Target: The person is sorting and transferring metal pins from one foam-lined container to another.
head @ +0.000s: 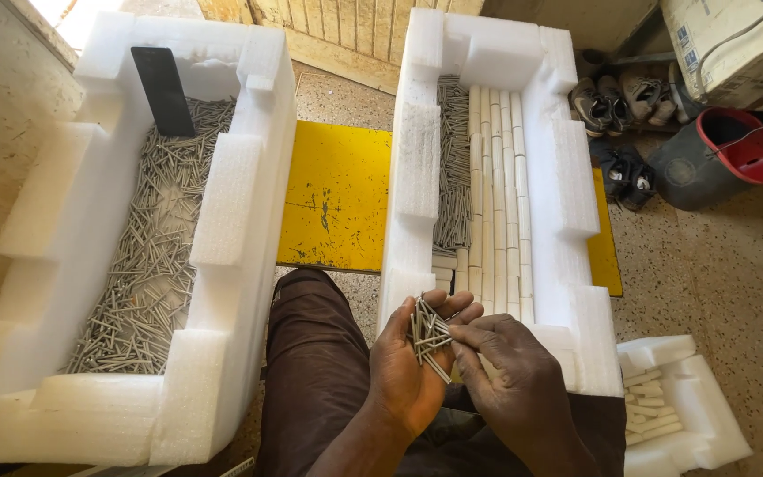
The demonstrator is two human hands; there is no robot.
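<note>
- Nearest the camera, the left hand (410, 371) cups a bundle of thin grey metal pins (428, 334); the right hand (512, 371) pinches some with its fingertips.
- Beyond, a white foam tray (571, 185) holds white tubes (498, 177).
- Leftward, another white foam box (231, 203) holds loose pins (147, 256).
- Between them lies a yellow board (337, 194).

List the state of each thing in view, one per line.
Left hand: palm up, cupping a bundle of metal pins.
Right hand: fingers pinching at the pins.
Left foam tray: holds a loose heap of pins, with a dark phone leaning inside.
Right foam tray: holds neat rows of white tubes beside a pile of pins.
Small foam tray: partly filled with white tubes.
Bucket: upright, open.
</note>
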